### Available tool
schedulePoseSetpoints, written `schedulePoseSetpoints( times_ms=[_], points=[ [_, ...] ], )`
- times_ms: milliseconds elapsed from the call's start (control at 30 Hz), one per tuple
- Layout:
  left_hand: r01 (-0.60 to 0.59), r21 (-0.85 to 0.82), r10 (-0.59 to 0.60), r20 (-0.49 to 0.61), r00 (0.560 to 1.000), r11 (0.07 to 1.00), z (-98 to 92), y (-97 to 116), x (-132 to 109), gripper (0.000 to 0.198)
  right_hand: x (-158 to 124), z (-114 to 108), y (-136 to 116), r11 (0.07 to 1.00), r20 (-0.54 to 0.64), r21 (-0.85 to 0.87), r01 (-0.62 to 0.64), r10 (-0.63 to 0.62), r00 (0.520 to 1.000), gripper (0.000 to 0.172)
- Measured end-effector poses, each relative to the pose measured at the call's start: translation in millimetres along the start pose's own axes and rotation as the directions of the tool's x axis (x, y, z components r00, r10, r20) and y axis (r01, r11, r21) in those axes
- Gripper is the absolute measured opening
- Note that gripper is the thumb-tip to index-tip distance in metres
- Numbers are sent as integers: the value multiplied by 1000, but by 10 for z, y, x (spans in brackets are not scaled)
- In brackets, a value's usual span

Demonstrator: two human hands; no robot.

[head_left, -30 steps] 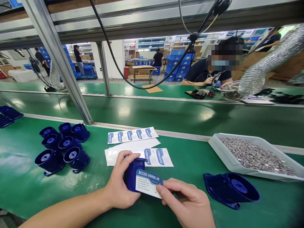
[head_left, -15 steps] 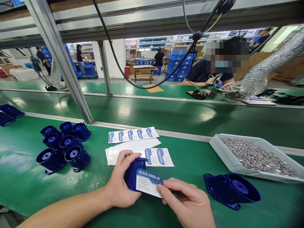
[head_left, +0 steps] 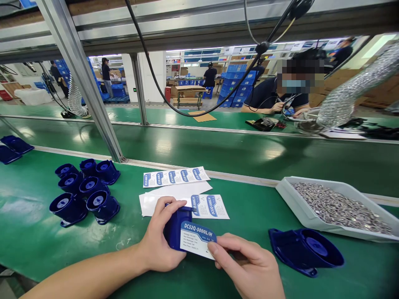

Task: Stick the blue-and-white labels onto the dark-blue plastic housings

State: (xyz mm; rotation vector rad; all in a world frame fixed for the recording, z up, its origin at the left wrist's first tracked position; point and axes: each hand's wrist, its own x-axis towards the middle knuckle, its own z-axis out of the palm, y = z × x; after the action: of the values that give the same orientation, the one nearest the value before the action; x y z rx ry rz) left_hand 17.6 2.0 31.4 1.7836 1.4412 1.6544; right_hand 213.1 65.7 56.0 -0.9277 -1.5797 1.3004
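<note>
My left hand is closed around a dark blue plastic housing, with the thumb below and fingers over the top. Between the thumb and forefinger of my right hand is the right end of a blue and white label, printed DC52Q-5000L/H. Its left end lies against the housing's side; how much of it sticks there I cannot tell. Just behind my left hand lie a label sheet with two labels visible and a white backing sheet. A fuller label strip lies farther back.
Several blue housings stand on the green table at left. Another blue housing sits at right, near a pale tray of small metal pins. A metal post rises at left. A co-worker sits across the bench.
The view has shifted slightly. Both hands keep their hold on the housing and the label, with barely any movement between them.
</note>
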Motion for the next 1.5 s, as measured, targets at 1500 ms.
schedulePoseSetpoints(
  times_ms=[1500],
  points=[
    [-42, 10, 42, -19, 999, 999, 3, 21, 5, 84, 13, 2, 3, 998, 38, -19, -60, 60, 997, 26]
  ],
)
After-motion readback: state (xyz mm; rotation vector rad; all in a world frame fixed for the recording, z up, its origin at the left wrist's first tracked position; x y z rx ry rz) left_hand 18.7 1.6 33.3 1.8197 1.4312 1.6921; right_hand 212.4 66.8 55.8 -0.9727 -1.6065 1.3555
